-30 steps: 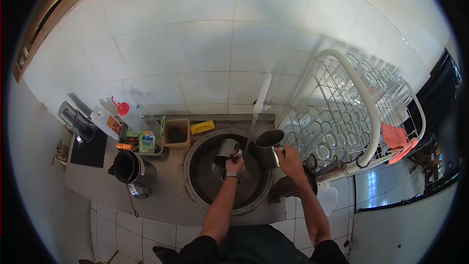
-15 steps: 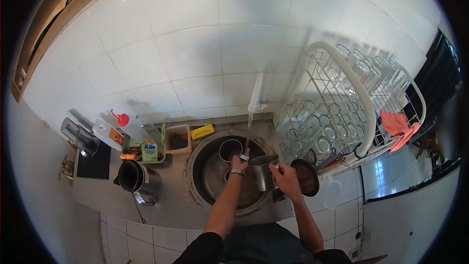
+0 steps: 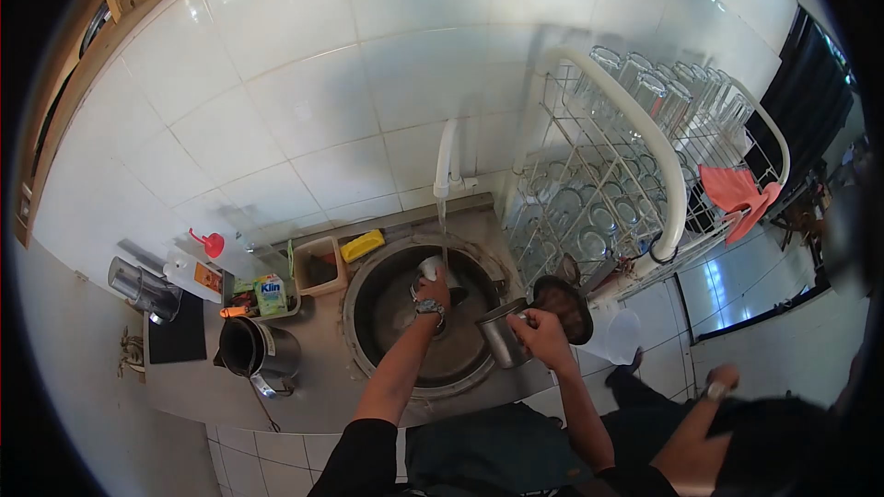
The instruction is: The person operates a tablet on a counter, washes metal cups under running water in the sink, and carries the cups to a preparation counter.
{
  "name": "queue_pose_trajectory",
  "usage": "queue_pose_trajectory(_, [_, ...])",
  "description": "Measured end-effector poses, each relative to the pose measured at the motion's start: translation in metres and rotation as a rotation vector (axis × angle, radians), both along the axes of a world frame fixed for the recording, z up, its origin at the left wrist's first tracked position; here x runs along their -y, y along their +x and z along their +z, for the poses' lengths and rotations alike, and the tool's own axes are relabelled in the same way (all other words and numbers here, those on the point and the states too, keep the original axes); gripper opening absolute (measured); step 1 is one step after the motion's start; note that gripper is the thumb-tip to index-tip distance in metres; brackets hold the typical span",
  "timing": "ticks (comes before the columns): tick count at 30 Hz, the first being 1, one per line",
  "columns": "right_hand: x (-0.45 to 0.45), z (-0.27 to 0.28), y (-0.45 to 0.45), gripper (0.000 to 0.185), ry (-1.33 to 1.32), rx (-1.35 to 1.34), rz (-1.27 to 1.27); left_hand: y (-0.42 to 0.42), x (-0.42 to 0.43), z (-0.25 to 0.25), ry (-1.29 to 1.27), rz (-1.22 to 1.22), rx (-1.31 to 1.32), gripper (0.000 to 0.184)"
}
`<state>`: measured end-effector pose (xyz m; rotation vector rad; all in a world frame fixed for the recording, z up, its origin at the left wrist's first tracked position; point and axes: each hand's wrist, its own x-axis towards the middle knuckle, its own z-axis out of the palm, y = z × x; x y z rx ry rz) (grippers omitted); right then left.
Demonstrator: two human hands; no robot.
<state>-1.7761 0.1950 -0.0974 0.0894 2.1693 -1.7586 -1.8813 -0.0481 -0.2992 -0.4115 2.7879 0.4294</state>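
Note:
My left hand [image 3: 433, 293] is down in the round metal sink [image 3: 378, 364], close to the water stream [image 3: 443, 221]. Its fingers are closed around a pale, shiny piece [image 3: 430, 266] whose kind I cannot make out. To the right, my right hand [image 3: 545, 339] grips a steel pitcher [image 3: 502, 336] by its handle. The pitcher is tilted a little over the sink's right rim. Just beyond that hand lies a dark, round, strainer-like thing [image 3: 562, 309].
A wire rack [image 3: 626, 129] of upturned glasses stands at the right, with a pink cloth [image 3: 737, 198]. Left of the sink are a yellow sponge [image 3: 363, 245], a plastic tub [image 3: 319, 267] and a steel jug [image 3: 276, 354]. Another person's arm [image 3: 691, 433] shows lower right.
My view has shifted. The round metal vessel seen under the tap no longer shows its open rim, and my left hand is now there. Another person has come in at the lower right.

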Motion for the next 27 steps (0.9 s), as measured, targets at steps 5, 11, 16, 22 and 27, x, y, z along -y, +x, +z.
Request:
queue_pose_trajectory(5, [-0.002,-0.006,0.0,0.026,-0.129,0.055,0.013,0.003,-0.014,-0.008,-0.174,-0.065,-0.148,0.059])
queue_pose_trajectory(11, [-0.009,-0.019,0.006,0.026,-0.208,0.094,-0.01,0.018,-0.032,-0.006,-0.27,-0.042,-0.243,0.057])
queue_pose_trajectory(16, [0.002,-0.035,-0.01,0.028,-0.01,-0.097,0.057,0.006,0.013,-0.028,0.176,0.055,0.037,0.051])
queue_pose_trajectory(22, [0.063,-0.036,-0.087,0.031,0.017,-0.199,0.103,0.057,0.091,-0.014,1.236,0.462,0.353,0.028])
queue_pose_trajectory(27, [0.116,-0.059,-0.153,0.035,0.225,-0.073,0.275,0.106,0.086,0.047,1.369,0.687,-0.079,0.03])
